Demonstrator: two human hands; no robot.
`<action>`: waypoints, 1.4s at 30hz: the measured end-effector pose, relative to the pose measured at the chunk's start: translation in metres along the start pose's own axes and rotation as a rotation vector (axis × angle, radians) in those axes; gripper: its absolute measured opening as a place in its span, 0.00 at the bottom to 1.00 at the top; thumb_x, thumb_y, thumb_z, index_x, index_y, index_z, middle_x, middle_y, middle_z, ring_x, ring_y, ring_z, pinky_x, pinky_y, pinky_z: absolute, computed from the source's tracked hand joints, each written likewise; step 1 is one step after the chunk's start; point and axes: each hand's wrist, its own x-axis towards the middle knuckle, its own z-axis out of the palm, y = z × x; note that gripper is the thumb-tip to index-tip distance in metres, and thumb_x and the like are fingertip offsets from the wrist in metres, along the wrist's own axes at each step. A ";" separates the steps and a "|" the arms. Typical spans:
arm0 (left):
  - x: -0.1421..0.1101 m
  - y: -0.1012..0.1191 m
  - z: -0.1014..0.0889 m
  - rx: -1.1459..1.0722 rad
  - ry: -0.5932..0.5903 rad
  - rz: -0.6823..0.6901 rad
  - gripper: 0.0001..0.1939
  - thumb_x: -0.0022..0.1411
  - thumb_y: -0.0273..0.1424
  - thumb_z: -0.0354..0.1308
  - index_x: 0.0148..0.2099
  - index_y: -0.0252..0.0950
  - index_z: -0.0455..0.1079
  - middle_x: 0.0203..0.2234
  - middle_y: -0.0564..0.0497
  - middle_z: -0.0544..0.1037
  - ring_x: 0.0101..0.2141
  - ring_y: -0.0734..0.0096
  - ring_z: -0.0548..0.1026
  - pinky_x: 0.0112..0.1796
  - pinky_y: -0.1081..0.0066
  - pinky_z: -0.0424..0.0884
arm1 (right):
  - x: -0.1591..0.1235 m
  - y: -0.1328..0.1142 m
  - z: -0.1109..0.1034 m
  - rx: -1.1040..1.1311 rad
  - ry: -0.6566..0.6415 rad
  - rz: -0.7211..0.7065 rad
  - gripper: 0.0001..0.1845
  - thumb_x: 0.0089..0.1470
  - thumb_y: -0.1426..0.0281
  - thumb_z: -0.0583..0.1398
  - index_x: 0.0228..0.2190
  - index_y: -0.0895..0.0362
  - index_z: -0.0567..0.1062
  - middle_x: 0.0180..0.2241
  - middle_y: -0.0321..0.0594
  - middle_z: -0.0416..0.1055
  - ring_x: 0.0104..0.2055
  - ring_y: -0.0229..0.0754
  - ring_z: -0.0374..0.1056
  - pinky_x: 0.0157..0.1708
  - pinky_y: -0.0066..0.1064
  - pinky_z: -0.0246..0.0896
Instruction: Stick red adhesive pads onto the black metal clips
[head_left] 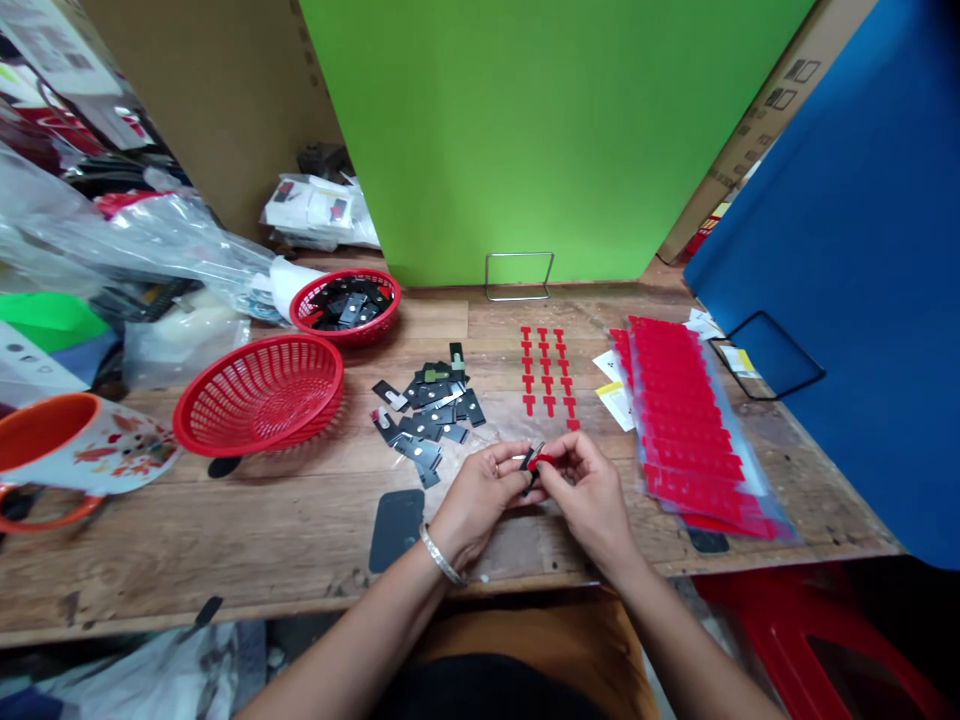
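Observation:
Near the table's front edge, my left hand (484,490) pinches a small black clip-like piece (528,458) with a shiny metal end. Right beside it, my right hand (592,490) is closed on a small red T-shaped piece (541,461), which touches the black one. Fingers partly cover both pieces. Beyond my hands lie columns of red T-shaped pieces (546,365). A loose heap of flat black pieces (427,405), some with metal clips, lies to the left. Sheets of red pieces (682,400) in clear plastic are stacked at the right.
A red basket (259,395) stands left of the heap, with a smaller basket of black pieces (349,305) behind it. An orange-and-white mug (112,440) is at far left. A green board (510,140) and a blue board (847,280) rise behind the table (285,540).

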 end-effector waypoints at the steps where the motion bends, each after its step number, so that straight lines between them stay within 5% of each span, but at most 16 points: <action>1: 0.000 0.000 0.000 0.004 -0.003 0.001 0.18 0.46 0.17 0.60 0.41 0.30 0.65 0.32 0.46 0.77 0.29 0.70 0.76 0.34 0.69 0.74 | 0.000 0.000 0.000 0.005 -0.002 0.001 0.05 0.45 0.70 0.59 0.27 0.56 0.67 0.27 0.35 0.69 0.28 0.37 0.66 0.25 0.26 0.65; 20: -0.003 0.001 -0.001 0.016 -0.051 0.006 0.16 0.44 0.22 0.64 0.39 0.31 0.68 0.33 0.46 0.77 0.33 0.69 0.76 0.38 0.67 0.72 | -0.001 0.003 0.003 -0.082 0.020 -0.050 0.03 0.45 0.72 0.58 0.27 0.55 0.67 0.27 0.35 0.68 0.29 0.37 0.66 0.26 0.26 0.64; 26: -0.002 -0.001 0.000 0.028 0.014 0.075 0.17 0.46 0.26 0.64 0.40 0.31 0.69 0.30 0.48 0.78 0.29 0.71 0.75 0.34 0.70 0.72 | -0.008 0.001 0.006 -0.070 0.006 -0.069 0.03 0.50 0.69 0.56 0.30 0.55 0.67 0.28 0.35 0.68 0.27 0.37 0.66 0.23 0.26 0.64; 34: -0.001 -0.004 0.003 0.072 -0.017 0.125 0.17 0.48 0.29 0.63 0.42 0.30 0.69 0.28 0.48 0.78 0.26 0.70 0.76 0.32 0.71 0.72 | -0.009 -0.010 0.002 -0.390 0.170 -0.298 0.05 0.52 0.70 0.54 0.30 0.56 0.70 0.41 0.46 0.63 0.40 0.44 0.63 0.34 0.34 0.62; 42: 0.001 -0.005 0.001 0.057 -0.035 0.094 0.18 0.47 0.29 0.64 0.42 0.31 0.68 0.30 0.46 0.78 0.28 0.69 0.77 0.33 0.70 0.73 | 0.000 -0.009 0.000 -0.299 0.114 -0.215 0.04 0.53 0.70 0.54 0.28 0.55 0.67 0.31 0.39 0.64 0.31 0.38 0.63 0.26 0.27 0.59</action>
